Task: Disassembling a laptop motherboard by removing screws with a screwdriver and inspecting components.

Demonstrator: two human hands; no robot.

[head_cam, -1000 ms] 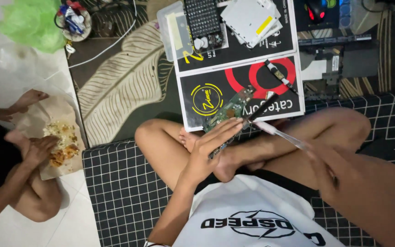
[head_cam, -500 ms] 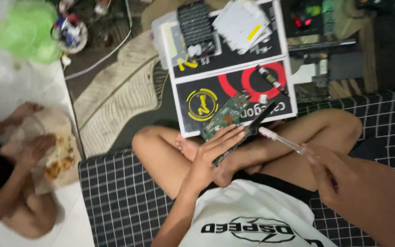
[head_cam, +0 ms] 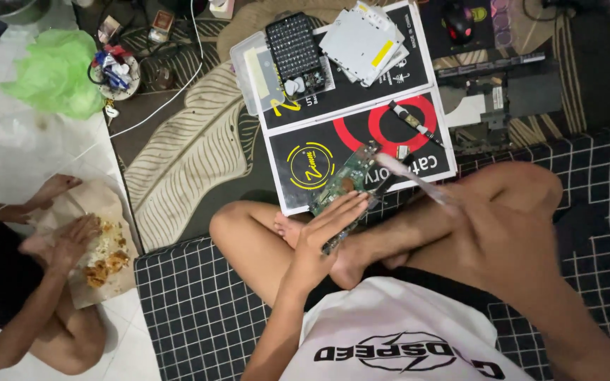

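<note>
1. The left hand [head_cam: 323,236] lies flat, fingers [head_cam: 344,207] stretched out and pressed on a green circuit board [head_cam: 347,180], which sits at the near edge of a black printed box [head_cam: 305,152] on the floor, just above the person's crossed legs.
2. The right hand [head_cam: 488,226] grips a thin pale tool [head_cam: 411,175], fingers closed around its handle; the tip reaches the board's far end.
3. A small screwdriver [head_cam: 412,121] lies on the box, near the board.
4. A bit case [head_cam: 292,46] and a silver drive [head_cam: 365,39] rest farther back.
5. At far left another person's hand [head_cam: 72,236] touches food on brown paper [head_cam: 104,264].
</note>
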